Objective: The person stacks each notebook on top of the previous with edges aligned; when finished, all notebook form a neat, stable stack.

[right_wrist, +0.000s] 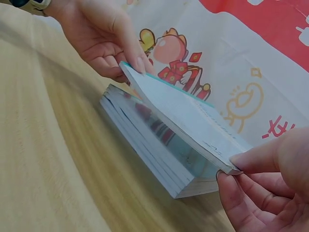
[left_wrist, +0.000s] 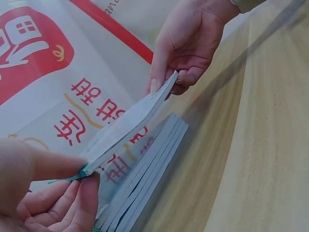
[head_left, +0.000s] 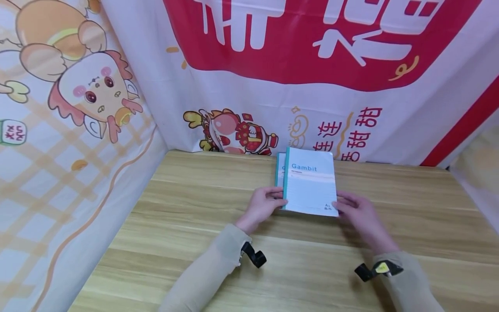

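Both hands hold a thin notebook (head_left: 312, 186) with a pale cover, a teal spine and the word "Gambit". My left hand (head_left: 263, 204) pinches its lower spine corner, thumb on top and fingers beneath. At the opposite lower corner my right hand (head_left: 358, 212) pinches the cover edge between thumb and fingers. Below it lies a stack of similar notebooks (right_wrist: 145, 145), page edges facing me; in the head view only a strip of the stack's left side shows. The wrist views show a gap between the held notebook and the stack, with the notebook tilted above it.
The wood-grain table (head_left: 187, 216) extends around the stack. Behind its back edge hangs a white and red printed cloth (head_left: 241, 91). Another printed cloth (head_left: 78, 173) runs along the left side. Black camera mounts (head_left: 255, 255) sit on both wrists.
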Motion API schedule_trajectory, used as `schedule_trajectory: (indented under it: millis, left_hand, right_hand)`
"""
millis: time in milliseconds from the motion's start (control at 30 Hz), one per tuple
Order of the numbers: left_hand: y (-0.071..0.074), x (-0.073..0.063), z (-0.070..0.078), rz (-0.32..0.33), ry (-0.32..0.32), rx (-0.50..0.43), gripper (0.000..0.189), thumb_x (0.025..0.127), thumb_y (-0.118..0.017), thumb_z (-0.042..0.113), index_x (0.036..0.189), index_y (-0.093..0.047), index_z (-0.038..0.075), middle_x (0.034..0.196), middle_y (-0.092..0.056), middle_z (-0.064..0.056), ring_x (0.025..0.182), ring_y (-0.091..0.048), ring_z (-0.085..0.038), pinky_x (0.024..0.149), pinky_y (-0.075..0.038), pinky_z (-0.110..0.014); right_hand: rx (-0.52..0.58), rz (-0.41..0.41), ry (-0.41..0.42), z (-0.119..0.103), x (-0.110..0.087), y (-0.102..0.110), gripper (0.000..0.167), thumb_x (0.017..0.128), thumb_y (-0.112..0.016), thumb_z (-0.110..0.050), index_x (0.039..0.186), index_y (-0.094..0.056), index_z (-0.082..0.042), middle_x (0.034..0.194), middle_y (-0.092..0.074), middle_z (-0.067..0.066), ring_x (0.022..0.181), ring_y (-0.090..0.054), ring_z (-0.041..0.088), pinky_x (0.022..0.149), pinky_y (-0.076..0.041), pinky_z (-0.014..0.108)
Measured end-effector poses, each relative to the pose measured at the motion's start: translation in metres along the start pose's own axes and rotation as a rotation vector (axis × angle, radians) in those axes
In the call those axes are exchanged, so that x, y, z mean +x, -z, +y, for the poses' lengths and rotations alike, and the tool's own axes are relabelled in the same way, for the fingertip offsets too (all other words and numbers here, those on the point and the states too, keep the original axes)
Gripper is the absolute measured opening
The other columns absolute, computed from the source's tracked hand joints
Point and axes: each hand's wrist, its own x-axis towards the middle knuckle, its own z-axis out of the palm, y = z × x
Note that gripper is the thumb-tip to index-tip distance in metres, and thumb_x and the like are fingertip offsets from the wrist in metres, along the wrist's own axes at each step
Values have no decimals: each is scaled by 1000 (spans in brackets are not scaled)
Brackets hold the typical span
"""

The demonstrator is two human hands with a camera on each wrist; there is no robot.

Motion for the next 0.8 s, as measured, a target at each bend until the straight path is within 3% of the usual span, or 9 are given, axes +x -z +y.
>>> schedule_trajectory:
  millis: [300,800]
  left_hand:
    - [9,8,-1,42,-10,-43,34,94,-77,16,127,-71,16,108,-71,4,103,-66,-12,93,-55,-30]
    - [17,19,-9,95,10,4,34,91,-78,12,125,-73,16,107,-71,5,103,-64,-13,94,-54,-30]
  right_hand:
    - [-13,15,46,-13,10,-8,67,100,-67,-41,153,-44,-8,139,-56,18,118,-59,26,94,-55,33]
    - [28,23,51,-17,23,-21,57,101,-67,-28,150,-48,-6,135,-58,19,113,-61,26,86,-57,28]
